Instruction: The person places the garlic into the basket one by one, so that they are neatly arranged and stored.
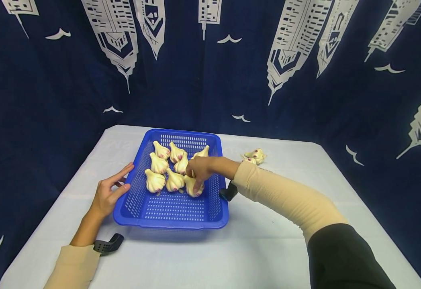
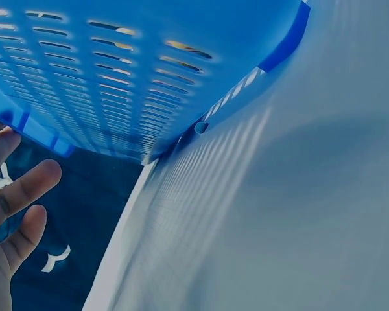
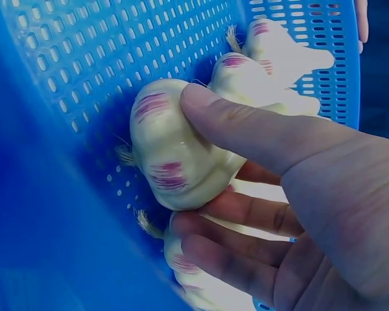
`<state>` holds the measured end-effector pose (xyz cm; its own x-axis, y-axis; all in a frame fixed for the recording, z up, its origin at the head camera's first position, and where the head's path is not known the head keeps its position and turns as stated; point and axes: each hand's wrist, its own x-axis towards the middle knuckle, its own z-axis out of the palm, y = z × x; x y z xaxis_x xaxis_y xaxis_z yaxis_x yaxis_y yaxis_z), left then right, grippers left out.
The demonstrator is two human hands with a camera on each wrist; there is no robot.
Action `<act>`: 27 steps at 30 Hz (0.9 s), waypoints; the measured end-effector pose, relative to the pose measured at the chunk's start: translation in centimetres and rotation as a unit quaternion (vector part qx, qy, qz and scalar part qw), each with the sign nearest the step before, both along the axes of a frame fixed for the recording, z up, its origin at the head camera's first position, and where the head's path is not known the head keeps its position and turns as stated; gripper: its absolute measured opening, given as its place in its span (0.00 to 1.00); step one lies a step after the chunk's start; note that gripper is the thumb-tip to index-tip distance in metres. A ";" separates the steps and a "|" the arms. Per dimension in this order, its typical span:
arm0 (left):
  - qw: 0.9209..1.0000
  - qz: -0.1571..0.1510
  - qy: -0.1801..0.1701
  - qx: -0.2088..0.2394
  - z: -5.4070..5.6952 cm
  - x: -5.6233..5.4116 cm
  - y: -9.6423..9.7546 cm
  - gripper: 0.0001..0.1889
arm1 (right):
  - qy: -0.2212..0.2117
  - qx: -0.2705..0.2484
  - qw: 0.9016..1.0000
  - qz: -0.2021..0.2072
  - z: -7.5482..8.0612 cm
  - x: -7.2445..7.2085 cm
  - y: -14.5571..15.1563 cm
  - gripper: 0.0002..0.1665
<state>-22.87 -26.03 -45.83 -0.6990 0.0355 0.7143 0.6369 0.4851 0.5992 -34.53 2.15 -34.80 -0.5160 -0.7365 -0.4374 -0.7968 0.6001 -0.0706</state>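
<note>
Inside a blue plastic basket (image 1: 170,224), my right hand (image 1: 201,166) grips a garlic bulb (image 1: 193,188) near the right wall. In the right wrist view the thumb presses on this bulb (image 3: 168,155) and the fingers (image 3: 246,207) curl behind it. Its purple-streaked base and root tuft show. Several more garlic bulbs (image 1: 155,181) lie in rows to its left and behind it, stems mostly pointing away. At the basket's left rim my left hand (image 1: 107,192) rests with straight fingers against the outside. In the left wrist view those fingers (image 2: 29,188) are spread beside the perforated wall.
More garlic (image 1: 256,155) lies on the white table (image 1: 268,249) to the right of the basket, partly hidden by the right arm. A dark blue curtain (image 1: 203,80) with white building prints hangs behind the table.
</note>
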 end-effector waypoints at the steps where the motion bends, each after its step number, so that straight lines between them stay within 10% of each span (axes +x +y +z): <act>1: 1.000 0.000 -0.001 0.000 0.0 0.0 0.0 0.26 | 0.002 0.000 1.000 0.002 0.0 0.0 0.0 0.26; 27: 1.000 0.001 -0.009 0.003 0.3 0.2 0.2 0.26 | -0.013 -0.042 0.999 -0.023 1.5 0.0 1.9 0.35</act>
<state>-22.71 -25.87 -45.51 -0.7123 0.0308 0.7012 0.6250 0.4825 0.6136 -34.49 4.03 -33.26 -0.5399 -0.7471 -0.3878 -0.7657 0.6272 -0.1424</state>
